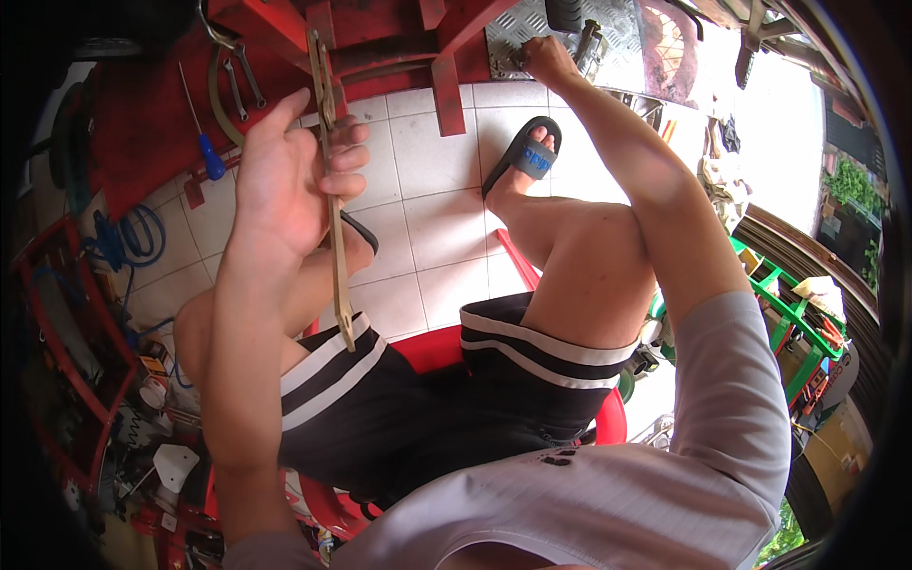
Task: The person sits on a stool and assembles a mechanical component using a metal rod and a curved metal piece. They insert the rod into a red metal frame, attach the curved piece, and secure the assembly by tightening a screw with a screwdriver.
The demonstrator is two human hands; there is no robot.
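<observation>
Dull tan-brown, probably metal: in the head view, a long flat bar (338, 252) held up off everything by the left hand (277, 185). Long axis running nearly straight out from the body, leaning a little left at the far end; far end close to the red frame (447, 95), near end above the black shorts (427, 418). Thumb to the left of the bar, fingers curled round from the right: a narrow, light hold with palm turned up. Left hand directly on the bar, so plainly the nearer; right hand (549, 62) well apart from it, stretched far out to the right, over the metal plate (518, 28). Fingers there folded inward; cannot tell whether holding anything.

Bar thin and narrow, with a seeming slot toward the near end. Raised tread pattern across the plate; smooth paint and square-cut legs on the frame. Glossy white tiles (427, 171) below, with dark joints. To the left, on a red surface (157, 114), a slim screwdriver (211, 157) with a blue handle and two steel wrenches (250, 76). Farther left, a blue hose (116, 233) in loose loops.
</observation>
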